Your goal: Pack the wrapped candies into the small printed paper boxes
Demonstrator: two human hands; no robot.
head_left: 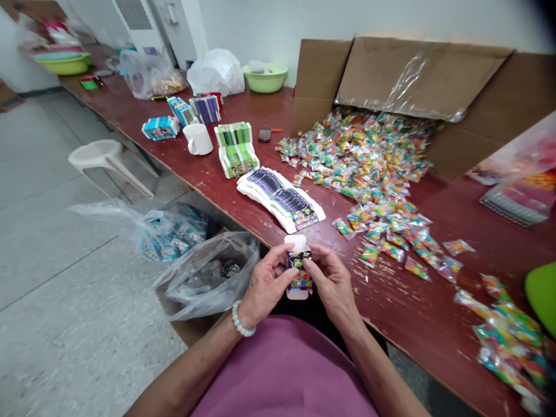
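While we hold the small purple-printed white card box [299, 267] upright at lower centre | left hand [266, 288] and right hand [330, 282] pinch its sides | equally near, long axis vertical.

A small printed box [299, 267], white at its ends with a purple, cartoon-bright face, stood upright low in the frame's centre, pinched between both hands just off the red table's near edge.
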